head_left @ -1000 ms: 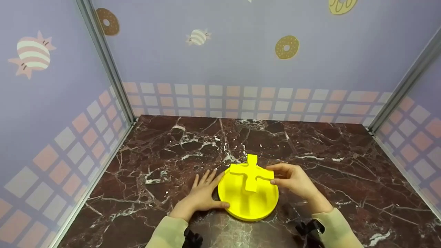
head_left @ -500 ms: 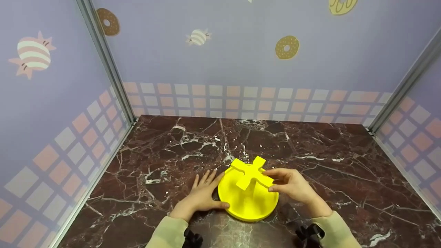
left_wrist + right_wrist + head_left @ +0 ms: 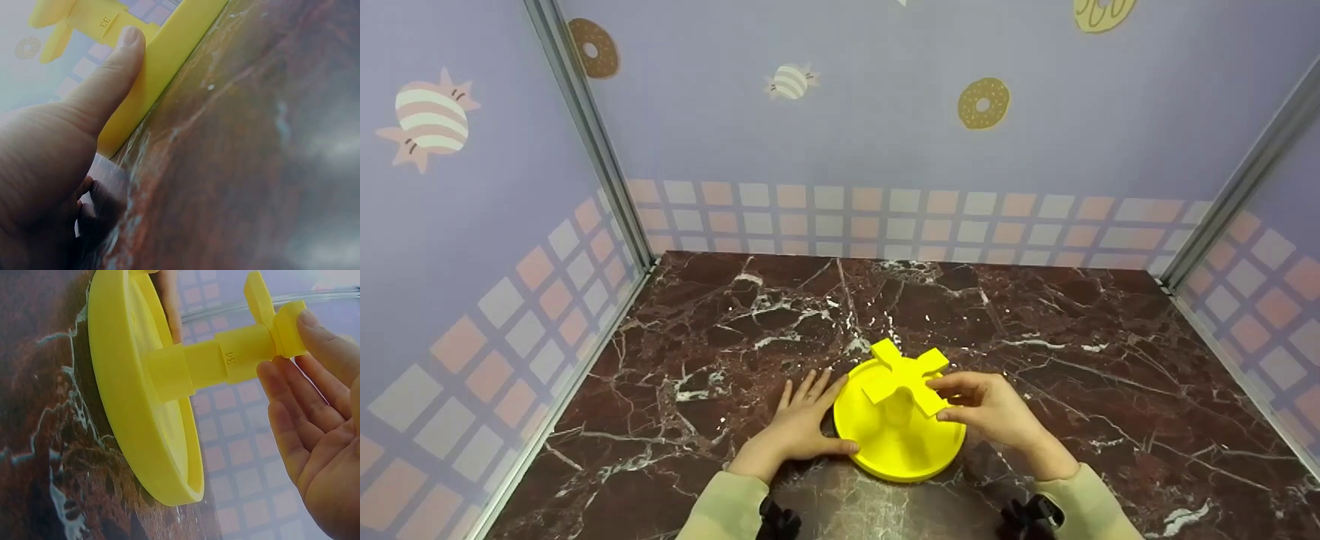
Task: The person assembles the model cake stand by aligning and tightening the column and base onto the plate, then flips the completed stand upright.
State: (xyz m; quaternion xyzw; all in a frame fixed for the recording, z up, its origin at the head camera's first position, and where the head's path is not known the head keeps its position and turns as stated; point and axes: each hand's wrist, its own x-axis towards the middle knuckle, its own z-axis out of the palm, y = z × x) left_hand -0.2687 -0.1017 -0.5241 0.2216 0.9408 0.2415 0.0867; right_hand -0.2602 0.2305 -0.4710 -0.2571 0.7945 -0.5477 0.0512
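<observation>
There on the dark marbled table [image 3: 1080, 319] sits a round yellow dish [image 3: 911, 459] — the left hand [image 3: 801, 426] spread wide against its side. The right hand [image 3: 997, 411] pinches one arm of the yellow cross-shaped top [image 3: 904, 373], which crowns an upright stem [image 3: 208, 363] inside the dish.

yellow stem [image 3: 208, 361] | left wrist view: "33" | right wrist view: "34", probably

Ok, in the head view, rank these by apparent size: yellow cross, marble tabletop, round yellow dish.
Largest to smallest:
1. marble tabletop
2. round yellow dish
3. yellow cross, partly overlapping the dish
</observation>
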